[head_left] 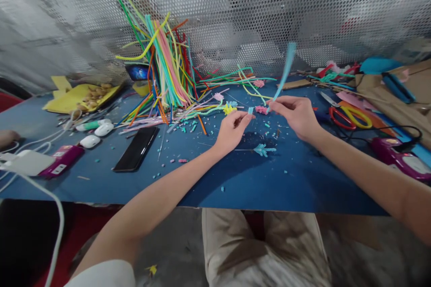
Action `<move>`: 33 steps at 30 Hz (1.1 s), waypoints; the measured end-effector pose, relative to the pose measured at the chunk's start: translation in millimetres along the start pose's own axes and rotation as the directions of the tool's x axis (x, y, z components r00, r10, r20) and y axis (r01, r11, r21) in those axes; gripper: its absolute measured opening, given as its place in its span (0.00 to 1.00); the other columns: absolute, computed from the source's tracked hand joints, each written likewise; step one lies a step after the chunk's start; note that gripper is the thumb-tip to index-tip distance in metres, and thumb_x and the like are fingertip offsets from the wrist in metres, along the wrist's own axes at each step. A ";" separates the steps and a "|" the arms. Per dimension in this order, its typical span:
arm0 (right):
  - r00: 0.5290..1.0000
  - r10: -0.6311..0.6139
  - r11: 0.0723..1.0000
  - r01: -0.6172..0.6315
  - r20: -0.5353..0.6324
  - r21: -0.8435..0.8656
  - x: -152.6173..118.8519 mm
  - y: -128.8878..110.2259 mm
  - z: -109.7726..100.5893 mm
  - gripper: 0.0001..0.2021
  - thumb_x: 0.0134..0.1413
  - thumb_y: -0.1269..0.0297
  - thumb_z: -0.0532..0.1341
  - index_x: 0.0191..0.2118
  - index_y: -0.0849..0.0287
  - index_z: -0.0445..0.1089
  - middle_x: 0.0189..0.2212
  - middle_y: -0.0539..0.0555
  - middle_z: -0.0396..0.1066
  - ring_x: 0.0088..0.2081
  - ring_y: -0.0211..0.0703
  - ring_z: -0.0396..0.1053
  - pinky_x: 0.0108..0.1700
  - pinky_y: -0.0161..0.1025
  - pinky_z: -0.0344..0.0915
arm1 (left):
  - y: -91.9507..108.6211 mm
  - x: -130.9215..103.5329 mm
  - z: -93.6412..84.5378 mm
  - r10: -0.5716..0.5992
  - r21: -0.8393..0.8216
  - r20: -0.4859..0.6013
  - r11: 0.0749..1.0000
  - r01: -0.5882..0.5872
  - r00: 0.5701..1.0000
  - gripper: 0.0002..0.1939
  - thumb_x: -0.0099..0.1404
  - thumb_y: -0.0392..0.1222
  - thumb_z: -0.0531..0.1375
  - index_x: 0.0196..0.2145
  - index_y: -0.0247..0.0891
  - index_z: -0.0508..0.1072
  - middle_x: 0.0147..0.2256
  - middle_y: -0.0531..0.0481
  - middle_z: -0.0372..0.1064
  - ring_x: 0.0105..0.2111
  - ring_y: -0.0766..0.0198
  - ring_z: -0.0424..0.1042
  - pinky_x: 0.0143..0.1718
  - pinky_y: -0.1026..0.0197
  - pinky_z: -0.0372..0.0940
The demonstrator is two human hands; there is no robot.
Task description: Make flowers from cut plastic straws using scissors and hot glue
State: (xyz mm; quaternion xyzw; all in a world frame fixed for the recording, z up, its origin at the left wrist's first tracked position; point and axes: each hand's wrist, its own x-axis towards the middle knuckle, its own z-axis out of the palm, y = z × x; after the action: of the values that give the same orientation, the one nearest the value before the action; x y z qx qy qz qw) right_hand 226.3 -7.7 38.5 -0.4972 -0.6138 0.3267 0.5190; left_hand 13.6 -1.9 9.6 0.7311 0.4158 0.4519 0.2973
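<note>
While my left hand (233, 129) pinches a short blue piece (250, 110) over the surface (242, 193), my right hand (296, 115) clamps a blue strip (285, 70) near its lower end — presumably so the long part stands clear of the loose clippings (267, 125).

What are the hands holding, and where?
Right hand: a blue pipe cleaner, near its lower end. Left hand: a short blue piece, gripped part hidden.

two working hands (232, 131) (299, 114), one black phone (136, 149), two purple devices (69, 156) (390, 154)
</note>
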 end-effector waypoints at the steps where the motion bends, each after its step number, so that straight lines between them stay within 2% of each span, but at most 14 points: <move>1: 1.000 -0.005 1.000 0.004 0.010 0.018 -2.9 -0.6 1.7 0.13 0.51 0.50 0.67 0.35 0.54 0.78 0.41 0.55 0.78 0.41 0.49 0.73 0.47 0.49 0.70 | 0.4 -0.1 -0.2 0.007 0.007 0.014 1.000 -0.007 1.000 0.17 0.71 0.53 0.56 0.41 0.40 0.80 0.32 0.50 0.69 0.29 0.67 0.62 0.33 0.63 0.59; 5: 0.996 0.016 0.992 -0.027 0.086 0.127 -11.0 1.1 6.5 0.11 0.51 0.52 0.67 0.31 0.54 0.78 0.42 0.55 0.78 0.38 0.44 0.72 0.45 0.47 0.70 | 1.4 -0.1 -1.1 0.046 0.065 0.067 0.997 -0.051 0.997 0.17 0.70 0.54 0.57 0.39 0.40 0.80 0.29 0.51 0.68 0.30 0.65 0.62 0.33 0.62 0.58; 10: 0.981 0.101 0.955 -0.142 0.167 0.258 -14.8 5.4 9.4 0.11 0.49 0.52 0.69 0.31 0.53 0.79 0.32 0.53 0.76 0.31 0.40 0.67 0.36 0.42 0.66 | 1.5 -0.6 -0.6 0.092 0.061 0.154 0.993 -0.102 0.984 0.17 0.71 0.53 0.57 0.38 0.38 0.79 0.30 0.51 0.66 0.29 0.66 0.62 0.33 0.62 0.57; 15: 0.983 0.124 0.965 -0.151 0.134 0.213 -13.3 11.6 12.2 0.16 0.44 0.49 0.71 0.35 0.55 0.81 0.30 0.52 0.75 0.28 0.37 0.62 0.31 0.40 0.62 | 2.3 -1.7 0.6 0.098 0.051 0.180 0.993 -0.109 0.979 0.17 0.71 0.53 0.57 0.37 0.38 0.79 0.30 0.51 0.66 0.28 0.68 0.61 0.32 0.63 0.57; 21: 0.976 0.099 0.970 -0.138 0.192 0.202 -17.1 10.9 11.0 0.13 0.47 0.53 0.71 0.36 0.54 0.82 0.27 0.50 0.75 0.23 0.33 0.57 0.26 0.38 0.56 | 3.1 -0.1 -0.4 0.116 0.031 0.210 0.992 -0.125 0.971 0.18 0.70 0.54 0.57 0.36 0.37 0.78 0.29 0.52 0.65 0.28 0.68 0.61 0.31 0.63 0.57; 23: 0.981 0.073 0.975 -0.109 0.182 0.193 -18.9 10.3 10.7 0.12 0.46 0.54 0.71 0.36 0.53 0.82 0.28 0.50 0.76 0.25 0.34 0.61 0.28 0.38 0.59 | 3.2 1.2 -1.0 0.122 0.025 0.224 0.991 -0.131 0.967 0.18 0.70 0.54 0.57 0.35 0.37 0.78 0.29 0.52 0.65 0.28 0.68 0.61 0.31 0.63 0.56; 27: 0.988 0.012 0.983 -0.039 0.154 0.178 -20.5 12.2 11.6 0.10 0.47 0.55 0.71 0.35 0.53 0.82 0.33 0.50 0.78 0.34 0.41 0.72 0.38 0.41 0.68 | 3.2 2.8 -1.4 0.132 0.028 0.235 0.989 -0.143 0.963 0.17 0.70 0.53 0.58 0.35 0.37 0.78 0.28 0.52 0.65 0.28 0.68 0.61 0.31 0.63 0.56; 31: 0.998 -0.028 0.979 0.016 0.058 0.203 -20.1 15.4 12.6 0.08 0.49 0.56 0.70 0.34 0.53 0.81 0.35 0.51 0.80 0.39 0.44 0.75 0.45 0.43 0.71 | 3.5 2.5 -1.3 0.130 0.037 0.245 0.989 -0.143 0.961 0.18 0.70 0.53 0.58 0.36 0.37 0.79 0.29 0.52 0.66 0.28 0.68 0.61 0.31 0.63 0.56; 33: 0.998 -0.038 0.977 0.026 0.052 0.213 -19.7 16.1 12.1 0.09 0.49 0.56 0.70 0.34 0.53 0.81 0.37 0.52 0.80 0.41 0.45 0.76 0.48 0.45 0.71 | 4.0 2.1 -1.6 0.129 0.035 0.242 0.989 -0.142 0.962 0.18 0.69 0.54 0.58 0.37 0.37 0.80 0.29 0.51 0.67 0.28 0.68 0.61 0.31 0.63 0.56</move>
State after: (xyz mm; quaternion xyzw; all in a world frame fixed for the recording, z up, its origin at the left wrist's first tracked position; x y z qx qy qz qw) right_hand 218.3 -20.3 14.6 -0.4197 -0.5974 0.3958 0.5570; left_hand 14.1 -1.9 14.4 0.8143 0.3376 0.3690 0.2946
